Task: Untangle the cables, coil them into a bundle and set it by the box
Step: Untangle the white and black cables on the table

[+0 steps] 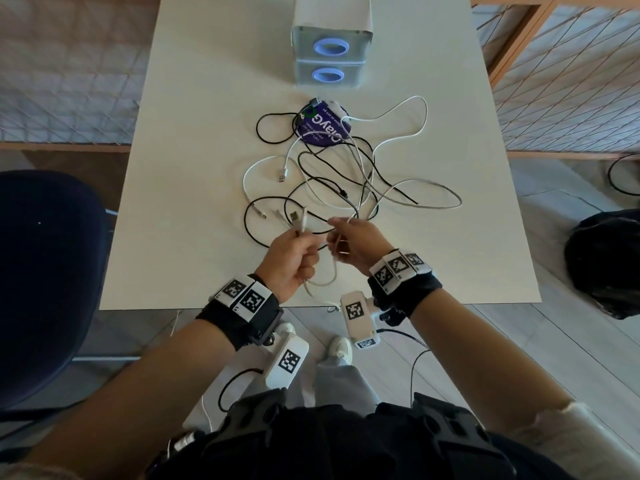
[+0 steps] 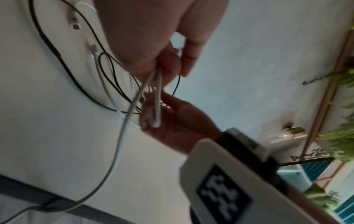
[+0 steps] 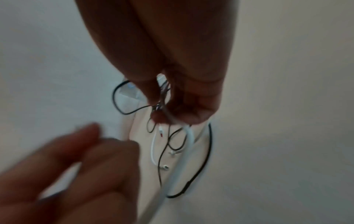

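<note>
1. The white table (image 1: 194,98) fills the middle of the frame.
2. The grey box (image 1: 330,39) stands at top centre.
3. The tangled cables (image 1: 346,174) sprawl mid-frame, below the box.
4. The left hand (image 1: 289,261), lower centre, has its fingers curled around a folded white cable (image 2: 156,97).
5. The right hand (image 1: 356,242), just beside it, pinches cable strands between its fingertips.
</note>
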`<state>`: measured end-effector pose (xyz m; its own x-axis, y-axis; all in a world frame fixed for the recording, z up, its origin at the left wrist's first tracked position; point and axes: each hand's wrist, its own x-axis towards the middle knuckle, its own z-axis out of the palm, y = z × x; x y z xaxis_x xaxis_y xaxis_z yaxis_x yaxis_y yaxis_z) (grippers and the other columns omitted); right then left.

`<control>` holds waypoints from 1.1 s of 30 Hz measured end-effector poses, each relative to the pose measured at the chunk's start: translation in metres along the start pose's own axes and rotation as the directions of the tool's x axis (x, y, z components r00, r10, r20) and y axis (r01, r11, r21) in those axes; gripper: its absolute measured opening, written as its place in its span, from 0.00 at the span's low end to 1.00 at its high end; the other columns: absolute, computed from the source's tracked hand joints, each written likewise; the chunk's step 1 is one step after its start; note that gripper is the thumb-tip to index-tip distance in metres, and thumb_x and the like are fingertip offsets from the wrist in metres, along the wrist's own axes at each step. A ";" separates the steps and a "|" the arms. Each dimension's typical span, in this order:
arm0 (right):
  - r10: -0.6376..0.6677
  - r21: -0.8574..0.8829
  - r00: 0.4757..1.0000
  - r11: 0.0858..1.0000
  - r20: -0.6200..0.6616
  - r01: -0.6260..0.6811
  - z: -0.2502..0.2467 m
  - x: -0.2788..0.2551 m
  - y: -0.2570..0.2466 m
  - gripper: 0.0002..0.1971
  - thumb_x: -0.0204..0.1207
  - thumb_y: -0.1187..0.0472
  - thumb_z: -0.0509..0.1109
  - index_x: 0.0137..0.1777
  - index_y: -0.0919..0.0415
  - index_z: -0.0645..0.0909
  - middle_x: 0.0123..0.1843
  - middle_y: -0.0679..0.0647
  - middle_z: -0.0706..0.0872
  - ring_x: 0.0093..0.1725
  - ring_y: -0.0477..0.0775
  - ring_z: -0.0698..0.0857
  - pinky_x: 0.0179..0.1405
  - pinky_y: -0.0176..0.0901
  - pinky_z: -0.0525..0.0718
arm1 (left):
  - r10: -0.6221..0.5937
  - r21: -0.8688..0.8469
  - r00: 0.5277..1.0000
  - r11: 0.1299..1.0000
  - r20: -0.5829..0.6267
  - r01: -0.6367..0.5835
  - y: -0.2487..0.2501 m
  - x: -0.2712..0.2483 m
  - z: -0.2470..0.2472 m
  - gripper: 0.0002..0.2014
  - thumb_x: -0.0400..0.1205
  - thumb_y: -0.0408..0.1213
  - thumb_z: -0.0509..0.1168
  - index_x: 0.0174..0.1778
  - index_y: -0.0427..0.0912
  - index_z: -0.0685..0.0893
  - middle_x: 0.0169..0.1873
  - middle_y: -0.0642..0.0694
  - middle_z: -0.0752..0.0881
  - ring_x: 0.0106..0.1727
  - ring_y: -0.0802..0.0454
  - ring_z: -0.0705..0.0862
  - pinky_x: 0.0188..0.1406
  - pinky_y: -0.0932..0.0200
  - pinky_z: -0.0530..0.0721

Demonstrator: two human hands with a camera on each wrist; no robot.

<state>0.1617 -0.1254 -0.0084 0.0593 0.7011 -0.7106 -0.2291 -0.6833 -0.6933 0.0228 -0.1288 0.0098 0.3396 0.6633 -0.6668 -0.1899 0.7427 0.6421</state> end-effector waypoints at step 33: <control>-0.318 -0.250 0.928 0.931 -0.193 0.267 -0.041 -0.066 -0.004 0.19 0.78 0.49 0.64 0.54 0.66 0.81 0.32 0.50 0.83 0.24 0.38 0.81 0.23 0.28 0.77 | -0.055 0.528 0.964 0.844 0.259 -0.094 -0.011 0.007 0.048 0.17 0.86 0.47 0.51 0.47 0.46 0.83 0.43 0.49 0.91 0.39 0.54 0.88 0.15 0.69 0.62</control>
<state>0.1981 -0.1777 0.0364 0.3158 0.8285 -0.4624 0.0452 -0.4999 -0.8649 0.0715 -0.1368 0.0167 0.5767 0.5751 -0.5802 0.2944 0.5162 0.8043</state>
